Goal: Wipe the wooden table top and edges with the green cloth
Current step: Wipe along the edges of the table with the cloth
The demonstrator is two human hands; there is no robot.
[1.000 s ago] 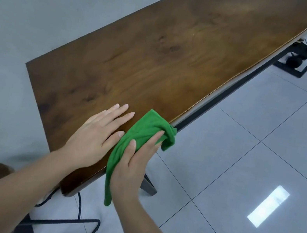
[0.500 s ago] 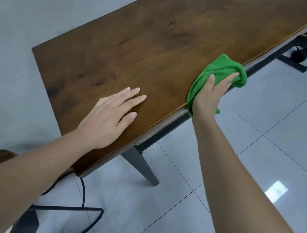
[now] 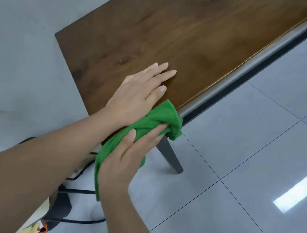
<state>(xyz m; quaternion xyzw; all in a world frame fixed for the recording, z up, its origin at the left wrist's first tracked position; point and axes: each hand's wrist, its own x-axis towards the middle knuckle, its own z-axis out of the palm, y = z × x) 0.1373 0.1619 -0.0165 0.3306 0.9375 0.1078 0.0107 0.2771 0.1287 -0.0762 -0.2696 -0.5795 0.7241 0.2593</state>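
At the near corner of the wooden surface (image 3: pixel 184 29), the right hand (image 3: pixel 126 159) grips the bunched green cloth (image 3: pixel 160 117) against the edge, thumb and fingers curled over it, with a tail of cloth hanging beside the wrist. Just beyond that hand, the left hand (image 3: pixel 143 90) lies flat on the wood, fingers straight. Right of the gripping hand, a dark table leg (image 3: pixel 170 158) slants down to the tiled floor (image 3: pixel 268 136).

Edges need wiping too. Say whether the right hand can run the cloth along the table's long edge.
Probably yes: right hand grips the green cloth at the near end of the long edge; nothing lies along it.
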